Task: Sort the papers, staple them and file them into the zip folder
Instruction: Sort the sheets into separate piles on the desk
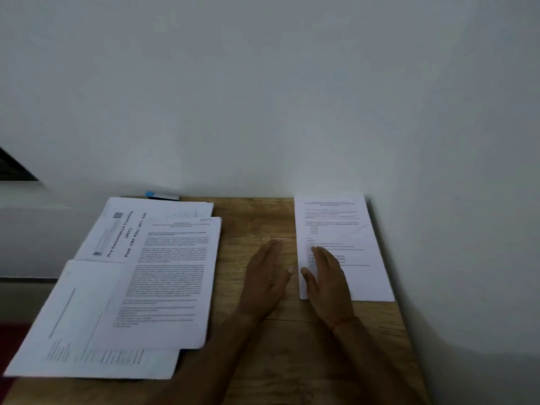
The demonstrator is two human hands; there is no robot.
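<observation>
Might skid the sheet [350,226] askew under the flat right hand [328,280], left hand [267,277] flat just beside it, both holding nothing.

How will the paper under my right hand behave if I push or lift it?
Lying flat and thin on the smooth wooden table, the paper will probably slide easily under your right hand. Lifted by one corner, it would likely droop; it looks very light.
</observation>
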